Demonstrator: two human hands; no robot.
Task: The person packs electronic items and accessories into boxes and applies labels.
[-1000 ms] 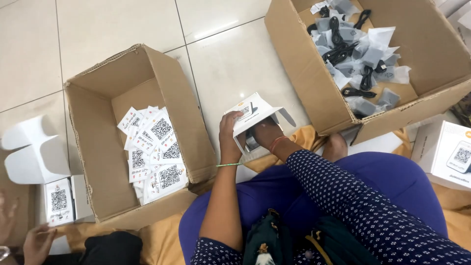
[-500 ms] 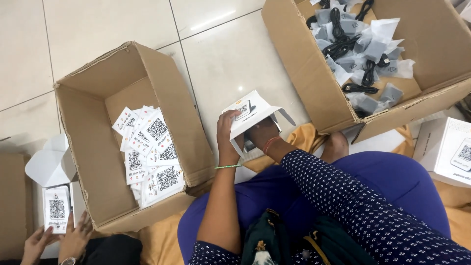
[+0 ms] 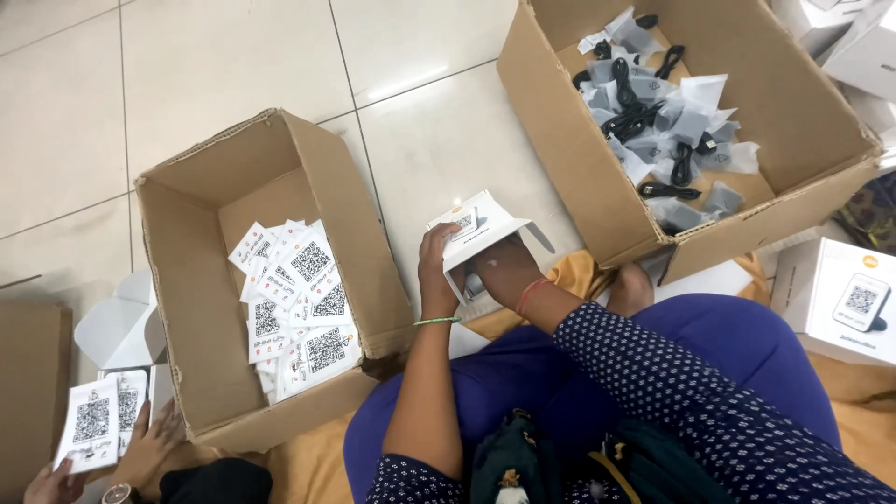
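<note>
A small white carton (image 3: 481,238) with its flaps up sits on the floor just in front of my knees. My left hand (image 3: 435,271) grips its left side and holds it steady. My right hand (image 3: 499,269) reaches down into the carton, its fingers hidden inside, so what they touch cannot be seen. A thin green bangle circles my left wrist and an orange band my right. My lap is covered in blue-purple cloth.
A brown cardboard box (image 3: 336,201) of white printed cards lies at the left. A bigger cardboard box (image 3: 560,149) with black cables and grey pouches stands at the upper right. A white product box (image 3: 835,299) rests at the right. Another person's hand (image 3: 149,439) holds cards at the lower left.
My hands stay on the white carton, the right one still inside it. The other person's hand with cards has come up at the lower left, and the view has shifted slightly.
</note>
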